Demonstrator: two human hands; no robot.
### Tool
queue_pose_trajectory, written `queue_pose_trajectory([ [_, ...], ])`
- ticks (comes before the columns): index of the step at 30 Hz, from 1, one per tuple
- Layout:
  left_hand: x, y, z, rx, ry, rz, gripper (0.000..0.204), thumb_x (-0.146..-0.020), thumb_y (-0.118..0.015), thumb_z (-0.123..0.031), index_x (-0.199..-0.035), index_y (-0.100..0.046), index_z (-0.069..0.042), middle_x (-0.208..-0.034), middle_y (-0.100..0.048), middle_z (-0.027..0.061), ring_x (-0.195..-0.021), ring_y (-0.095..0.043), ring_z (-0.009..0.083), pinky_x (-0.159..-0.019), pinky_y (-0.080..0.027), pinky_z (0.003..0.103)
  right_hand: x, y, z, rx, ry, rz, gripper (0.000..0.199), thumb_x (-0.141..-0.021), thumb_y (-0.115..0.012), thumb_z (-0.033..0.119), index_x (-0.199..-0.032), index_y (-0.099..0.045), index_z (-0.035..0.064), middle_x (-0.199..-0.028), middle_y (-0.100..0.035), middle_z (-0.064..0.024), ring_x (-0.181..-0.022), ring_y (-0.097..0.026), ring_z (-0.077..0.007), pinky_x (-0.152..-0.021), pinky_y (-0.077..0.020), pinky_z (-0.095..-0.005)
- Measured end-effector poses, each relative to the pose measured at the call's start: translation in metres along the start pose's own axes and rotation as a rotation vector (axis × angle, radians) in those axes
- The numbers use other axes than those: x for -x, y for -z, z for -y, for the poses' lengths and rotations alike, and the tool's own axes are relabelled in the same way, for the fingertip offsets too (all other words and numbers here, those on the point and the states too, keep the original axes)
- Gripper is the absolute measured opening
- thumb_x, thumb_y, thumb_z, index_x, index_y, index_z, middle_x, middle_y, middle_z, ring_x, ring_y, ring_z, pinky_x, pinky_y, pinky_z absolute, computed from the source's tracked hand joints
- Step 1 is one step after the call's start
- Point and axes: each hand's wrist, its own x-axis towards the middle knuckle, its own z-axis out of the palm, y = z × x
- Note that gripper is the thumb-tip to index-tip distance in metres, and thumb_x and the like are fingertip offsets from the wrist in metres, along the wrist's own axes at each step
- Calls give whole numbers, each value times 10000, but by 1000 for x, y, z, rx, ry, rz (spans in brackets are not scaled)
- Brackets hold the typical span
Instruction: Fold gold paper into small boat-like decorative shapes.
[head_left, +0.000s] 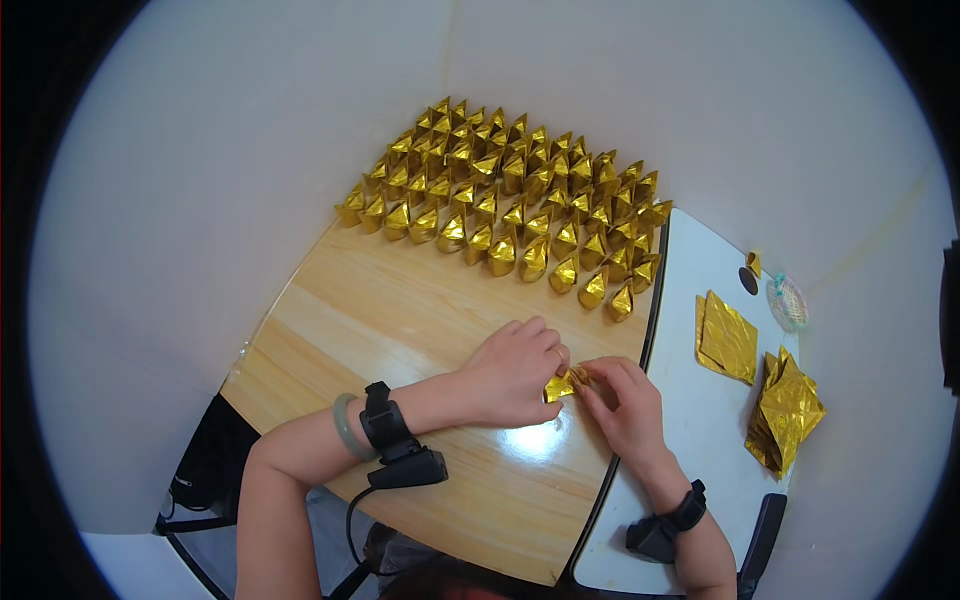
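Note:
Between my hands, low over the wooden table, is a small piece of folded gold foil paper [560, 387]. My left hand [515, 372] grips its left side, fingers curled and thumb below. The fingertips of my right hand [622, 402] pinch its right end. Part of the paper is hidden behind my fingers. Beyond my hands, finished-looking gold paper ingots [502, 256] with pointed tips stand in several close rows at the far side of the table.
A white table [690, 270] adjoins the wooden table [370, 300] on the right. On it lie flat gold paper sheets [730, 338], a looser stack of gold paper [785, 412], a dark round object [748, 281] and a patterned round item [789, 302]. Pale walls rise behind.

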Motion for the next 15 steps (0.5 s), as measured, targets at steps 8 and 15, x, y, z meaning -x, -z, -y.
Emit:
queue_pose_trajectory([
  [8, 0, -1, -1, 64, 116, -2, 256, -696, -650, -243, -871, -639, -57, -907, -595, 72, -931, -528, 253, -842, -445, 356, -2, 3, -1, 226, 303, -64, 212, -671, -713, 18, -865, -654, 81, -812, -614, -41, -736, -599, -219, -617, -507, -317],
  [15, 0, -1, -3, 101, 162, 0, 236, -710, -638, -225, -878, -646, -60, -887, -606, 60, -925, -547, 243, -797, -476, 344, -2, 5, 3, 260, 371, -22, 187, -642, -708, 9, -810, -658, 77, -774, -593, -30, -708, -589, -208, -592, -498, -309],
])
